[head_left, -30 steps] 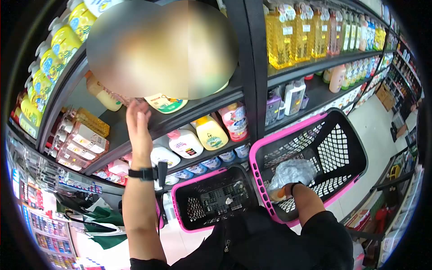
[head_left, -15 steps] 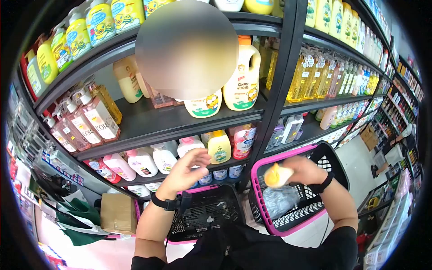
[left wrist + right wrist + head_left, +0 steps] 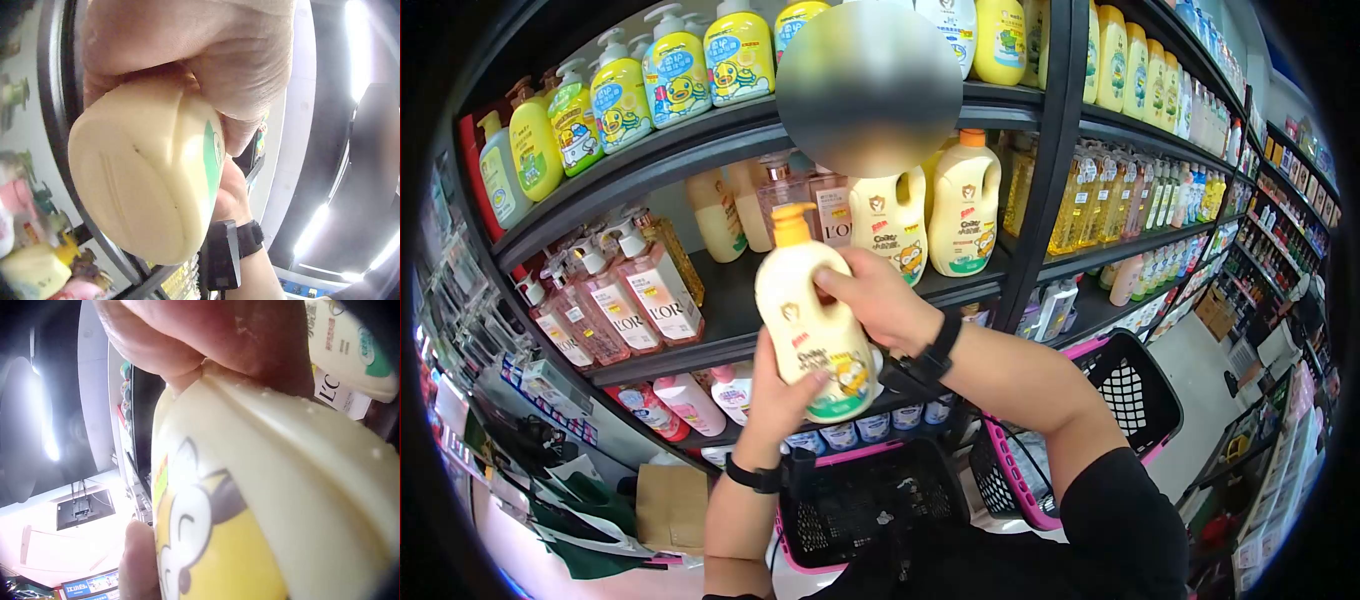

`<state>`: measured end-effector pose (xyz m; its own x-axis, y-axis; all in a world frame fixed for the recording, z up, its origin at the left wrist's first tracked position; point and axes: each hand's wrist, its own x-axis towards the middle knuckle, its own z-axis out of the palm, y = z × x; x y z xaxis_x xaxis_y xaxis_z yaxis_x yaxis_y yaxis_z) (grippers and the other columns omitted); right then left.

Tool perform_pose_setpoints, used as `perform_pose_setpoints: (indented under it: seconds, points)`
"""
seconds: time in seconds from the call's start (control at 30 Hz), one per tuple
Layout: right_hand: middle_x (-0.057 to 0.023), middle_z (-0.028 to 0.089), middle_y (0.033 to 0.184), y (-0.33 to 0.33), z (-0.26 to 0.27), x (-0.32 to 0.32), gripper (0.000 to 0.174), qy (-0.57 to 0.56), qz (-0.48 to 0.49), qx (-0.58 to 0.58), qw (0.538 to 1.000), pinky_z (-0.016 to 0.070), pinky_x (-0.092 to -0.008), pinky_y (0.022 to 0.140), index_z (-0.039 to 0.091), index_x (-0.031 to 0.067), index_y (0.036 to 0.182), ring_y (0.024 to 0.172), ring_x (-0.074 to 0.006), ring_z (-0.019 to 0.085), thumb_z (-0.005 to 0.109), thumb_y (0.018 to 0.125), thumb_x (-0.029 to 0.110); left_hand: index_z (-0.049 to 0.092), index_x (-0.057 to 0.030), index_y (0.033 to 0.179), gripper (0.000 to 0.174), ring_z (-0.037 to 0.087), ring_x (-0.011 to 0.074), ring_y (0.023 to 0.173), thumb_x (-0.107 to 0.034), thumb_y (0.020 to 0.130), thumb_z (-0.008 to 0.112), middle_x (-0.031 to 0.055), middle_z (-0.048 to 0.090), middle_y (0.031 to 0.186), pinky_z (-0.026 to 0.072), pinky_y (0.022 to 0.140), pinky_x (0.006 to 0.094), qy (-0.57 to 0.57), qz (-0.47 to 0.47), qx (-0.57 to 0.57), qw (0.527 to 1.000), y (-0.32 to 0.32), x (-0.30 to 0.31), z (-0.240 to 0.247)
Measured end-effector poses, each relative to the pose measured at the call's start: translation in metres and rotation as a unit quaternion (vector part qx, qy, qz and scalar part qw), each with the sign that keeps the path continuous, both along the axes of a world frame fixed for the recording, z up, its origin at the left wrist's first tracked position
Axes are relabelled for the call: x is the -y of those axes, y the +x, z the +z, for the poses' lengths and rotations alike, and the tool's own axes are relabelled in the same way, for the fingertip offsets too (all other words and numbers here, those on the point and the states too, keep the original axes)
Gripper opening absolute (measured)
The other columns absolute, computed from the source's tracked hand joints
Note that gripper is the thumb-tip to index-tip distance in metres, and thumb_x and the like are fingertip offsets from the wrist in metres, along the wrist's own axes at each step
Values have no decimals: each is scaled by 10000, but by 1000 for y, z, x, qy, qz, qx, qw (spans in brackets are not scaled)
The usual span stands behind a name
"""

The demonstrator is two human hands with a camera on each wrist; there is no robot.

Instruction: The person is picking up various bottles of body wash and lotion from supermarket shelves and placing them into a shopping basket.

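Note:
Both hands hold a cream pump bottle [image 3: 805, 320] with a yellow pump head and a fox label, nearly upright in front of the shelf. My right hand [image 3: 885, 300] grips it at the handle opening on its upper side. Lower down, my left hand [image 3: 778, 390] is wrapped around the side, thumb across the front label. The left wrist view shows the bottle's flat base [image 3: 131, 187] below the left palm. In the right wrist view the fox picture [image 3: 206, 531] faces the camera, with a left finger [image 3: 139, 559] beside it.
Similar cream bottles [image 3: 965, 205] stand on the middle shelf behind, with pink pump bottles [image 3: 655, 290] to the left. Below are a black basket with a pink rim [image 3: 880, 447] and, further right, another basket [image 3: 1145, 365]. A cardboard box [image 3: 672, 510] stands at lower left.
The right hand has lifted the bottle out of the right basket and carried it left, up to the shelf. The left hand, empty before, now grips its lower part.

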<state>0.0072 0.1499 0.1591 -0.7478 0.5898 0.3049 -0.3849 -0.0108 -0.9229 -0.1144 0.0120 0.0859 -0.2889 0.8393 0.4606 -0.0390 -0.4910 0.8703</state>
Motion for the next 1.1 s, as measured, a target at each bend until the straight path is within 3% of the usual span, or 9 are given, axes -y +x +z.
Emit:
perform_pose_setpoints:
  seconds: [0.13, 0.27, 0.57, 0.7, 0.83, 0.9, 0.97, 1.03, 1.1]
  points:
    - [-77, 662, 1054, -47, 25, -18, 275, 39, 7, -35, 999, 540, -332, 845, 583, -23, 1221, 940, -148, 635, 499, 1068, 189, 356, 11, 1432, 675, 611, 208, 1151, -10, 847, 693, 135, 583, 1280, 512, 985, 356, 14, 35, -73, 997, -40, -12, 44]
    - [-105, 663, 1084, -66, 36, -22, 308, -12, -21, -67, 997, 543, -337, 857, 555, -41, 1242, 979, -161, 639, 476, 1078, 206, 361, 11, 1432, 671, 609, 214, 1155, -46, 862, 710, 140, 584, 1285, 506, 995, 359, 2, 4, -79, 997, -67, -34, 56]
    - [-180, 637, 1168, -87, 29, -63, 483, 120, -177, 22, 977, 522, -330, 866, 523, -104, 1232, 1048, -205, 632, 537, 1044, 341, 281, -35, 1505, 777, 565, 214, 1215, -49, 873, 734, 121, 542, 1351, 480, 1029, 356, 33, -1, -51, 998, -86, -83, 42]
    - [-250, 651, 1143, -70, 25, -51, 524, 214, -230, 75, 946, 503, -393, 922, 515, -101, 1249, 1067, -309, 645, 537, 1035, 377, 260, -44, 1514, 806, 562, 208, 1214, -67, 872, 748, 117, 535, 1358, 475, 1033, 351, 40, -1, -58, 998, -89, -95, 30]
    - [-313, 624, 1142, -40, -21, -34, 473, 324, -231, 47, 916, 484, -484, 943, 491, -92, 1268, 1132, -463, 590, 620, 957, 240, 240, -42, 1523, 831, 562, 206, 1226, -42, 864, 747, 123, 530, 1372, 479, 1035, 349, 7, 26, -124, 992, -92, -91, 22]
    - [-282, 578, 1260, -1, -42, -9, 521, 390, -254, 51, 884, 495, -456, 970, 462, -64, 1332, 1172, -414, 588, 677, 905, 144, 236, -43, 1528, 855, 560, 208, 1240, -33, 852, 759, 122, 527, 1385, 479, 1043, 351, 1, 17, -112, 994, -90, -91, 24]
    - [-248, 512, 1351, 38, -73, 13, 606, 324, -197, 87, 921, 520, -418, 966, 416, -43, 1404, 1180, -346, 599, 695, 899, 142, 232, -47, 1534, 881, 557, 212, 1253, -32, 840, 774, 119, 527, 1393, 478, 1052, 353, -13, -3, -92, 996, -91, -90, 23]
    - [-226, 462, 1400, 79, -103, 23, 671, 356, -131, 98, 920, 541, -389, 939, 371, -26, 1456, 1150, -298, 616, 705, 908, 169, 228, -52, 1541, 907, 555, 216, 1264, -38, 830, 791, 114, 530, 1397, 476, 1061, 355, -32, -38, -71, 996, -96, -96, 26]
    - [-220, 489, 1375, 131, -135, 31, 661, 293, -32, 276, 915, 546, -377, 916, 381, -22, 1462, 1110, -295, 639, 702, 923, 187, 225, -60, 1551, 926, 558, 218, 1264, -44, 826, 800, 109, 539, 1393, 475, 1065, 358, -34, -40, -60, 997, -92, -98, 26]
